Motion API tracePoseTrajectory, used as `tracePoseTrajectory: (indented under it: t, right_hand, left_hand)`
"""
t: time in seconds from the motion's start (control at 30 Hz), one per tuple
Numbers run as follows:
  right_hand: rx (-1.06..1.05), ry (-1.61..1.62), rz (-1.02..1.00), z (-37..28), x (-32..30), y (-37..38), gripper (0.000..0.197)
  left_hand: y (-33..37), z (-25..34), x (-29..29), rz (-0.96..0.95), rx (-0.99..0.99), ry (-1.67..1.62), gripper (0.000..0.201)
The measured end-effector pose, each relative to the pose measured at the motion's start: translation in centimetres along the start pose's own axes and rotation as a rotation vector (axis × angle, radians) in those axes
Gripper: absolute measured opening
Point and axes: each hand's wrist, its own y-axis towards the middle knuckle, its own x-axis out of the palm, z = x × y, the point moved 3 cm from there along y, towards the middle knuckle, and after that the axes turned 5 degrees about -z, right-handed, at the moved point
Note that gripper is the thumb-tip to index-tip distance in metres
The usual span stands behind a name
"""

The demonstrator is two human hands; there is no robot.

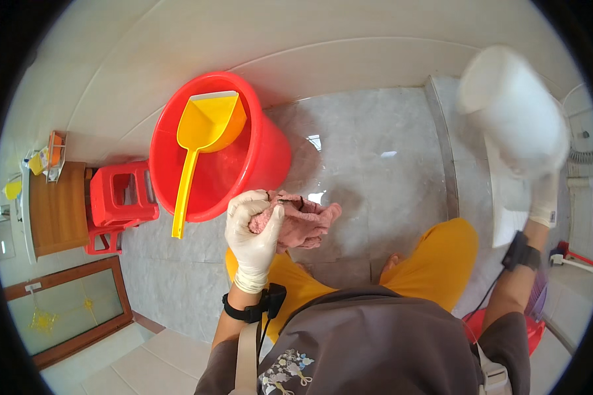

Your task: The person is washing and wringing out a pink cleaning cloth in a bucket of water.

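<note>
My left hand [250,230], in a white glove, is closed around a crumpled pink cloth [300,224]. It is just in front of a large red bucket [270,151]. A yellow dustpan [207,125] rests across the bucket's mouth, its long handle hanging over the near rim. At the right, my gloved right hand [544,194] is at the lower end of a large white rounded object [514,108], apparently holding it up. Motion smears that object, so its exact kind is unclear. Most of the right fingers are hidden or blurred.
Stacked red plastic stools [122,197] stand left of the bucket beside a wooden cabinet [59,207]. Wet patches shine on the grey tiled floor [375,164]. A raised ledge [441,145] runs at the right. Behind my right arm is a red basin [534,332].
</note>
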Motion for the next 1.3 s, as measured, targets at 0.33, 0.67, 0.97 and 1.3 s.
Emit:
tracePoseTrajectory:
  t: [0.33, 0.67, 0.97, 1.3]
  right_hand:
    - [-0.766, -1.122, -1.167, 5.6, 33.4, -16.7, 0.017]
    - [-0.888, -1.361, -1.261, 9.3, 38.7, -22.5, 0.014]
    - [-0.650, -1.150, -1.473, 8.2, 38.1, -21.8, 0.038]
    - [-0.154, -0.544, -1.526, 0.4, 41.3, -22.1, 0.033]
  left_hand:
    - [1.3, 1.2, -2.1, 0.228, -0.061, -0.191, 0.013]
    - [2.0, -5.9, 6.1, 0.316, -0.268, -0.399, 0.018]
    - [2.9, -3.4, 1.0, 0.094, 0.116, 0.270, 0.019]
    - [-2.5, -11.6, -14.4, -0.014, -0.686, 0.958, 0.040]
